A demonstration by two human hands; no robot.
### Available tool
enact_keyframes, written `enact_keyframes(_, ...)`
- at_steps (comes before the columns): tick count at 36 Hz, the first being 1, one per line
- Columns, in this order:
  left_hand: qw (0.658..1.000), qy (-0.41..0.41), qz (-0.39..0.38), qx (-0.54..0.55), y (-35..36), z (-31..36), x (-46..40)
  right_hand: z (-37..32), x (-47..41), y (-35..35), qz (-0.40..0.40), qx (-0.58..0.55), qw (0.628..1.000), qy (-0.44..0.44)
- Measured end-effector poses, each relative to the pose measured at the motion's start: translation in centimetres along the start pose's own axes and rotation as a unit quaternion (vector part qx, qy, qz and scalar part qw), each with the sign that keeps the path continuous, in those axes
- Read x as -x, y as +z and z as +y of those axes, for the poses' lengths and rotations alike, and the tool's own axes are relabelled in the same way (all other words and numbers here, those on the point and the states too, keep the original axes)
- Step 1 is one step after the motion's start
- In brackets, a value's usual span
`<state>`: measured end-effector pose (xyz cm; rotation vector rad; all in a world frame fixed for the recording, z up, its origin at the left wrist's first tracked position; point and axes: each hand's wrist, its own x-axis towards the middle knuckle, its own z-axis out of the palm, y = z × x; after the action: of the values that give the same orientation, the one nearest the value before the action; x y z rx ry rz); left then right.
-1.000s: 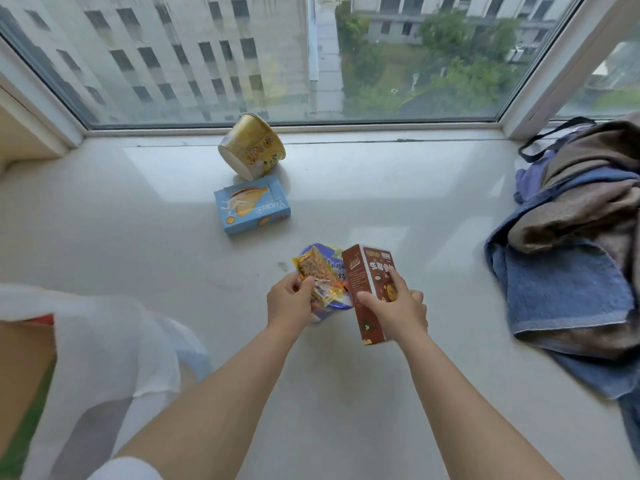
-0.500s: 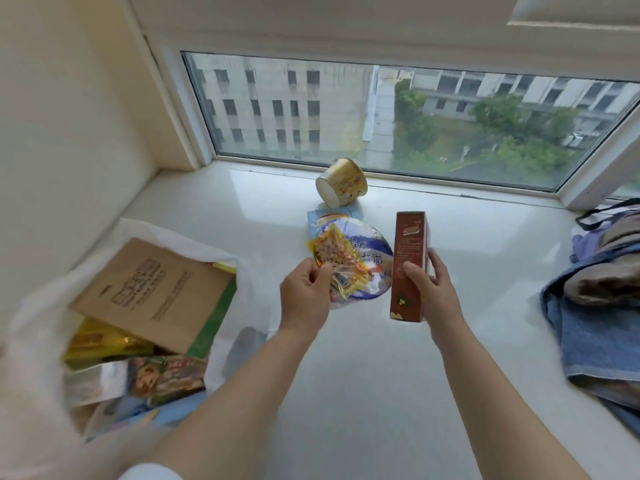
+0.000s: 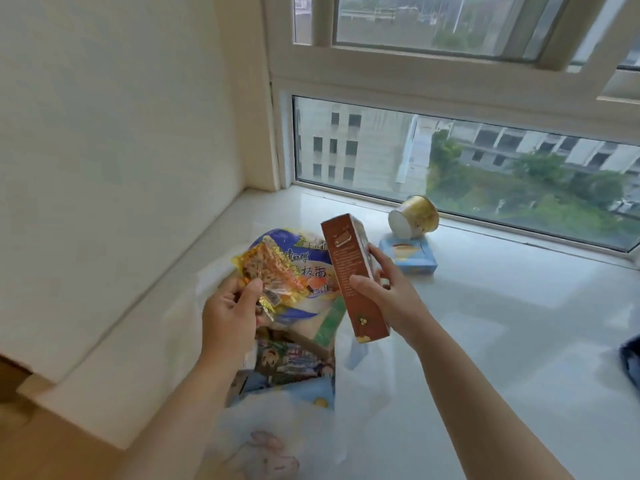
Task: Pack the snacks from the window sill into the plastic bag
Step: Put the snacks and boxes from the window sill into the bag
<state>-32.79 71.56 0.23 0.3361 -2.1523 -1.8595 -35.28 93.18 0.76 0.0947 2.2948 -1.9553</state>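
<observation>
My left hand (image 3: 230, 315) pinches a yellow snack packet (image 3: 268, 271) together with a blue-and-white noodle pack (image 3: 306, 268), held above the open white plastic bag (image 3: 304, 424). My right hand (image 3: 388, 299) grips a tall brown box (image 3: 353, 275) upright, just right of the bag's mouth. Several snack packs (image 3: 291, 362) lie inside the bag. On the sill near the window a yellow paper cup (image 3: 414, 218) lies on its side, with a flat blue box (image 3: 410, 256) in front of it.
The white window sill (image 3: 502, 323) stretches to the right. A cream wall (image 3: 121, 150) stands close on the left, and the window frame (image 3: 450, 81) runs along the back. A bit of blue cloth (image 3: 632, 362) shows at the right edge.
Both hands have carried their snacks left, from over the bare sill to above the bag's opening. The view has swung left toward the wall corner.
</observation>
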Motion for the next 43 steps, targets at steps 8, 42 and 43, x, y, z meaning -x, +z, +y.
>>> enact_keyframes(8, 0.990, -0.093, -0.082, -0.068, -7.8, -3.8, -3.5, 0.6, 0.8, 5.7, -0.109, 0.075, 0.988, 0.079)
enact_keyframes(42, 0.971, 0.070, -0.137, -0.181, 2.5, -9.8, -4.9, 5.4, 1.2, 7.8, 0.082, 0.273, 0.938, 0.197)
enact_keyframes(43, 0.969, 0.063, -0.149, -0.188, 2.3, -9.4, -5.3, 5.3, 1.4, 7.9, 0.086, 0.260, 0.941, 0.197)
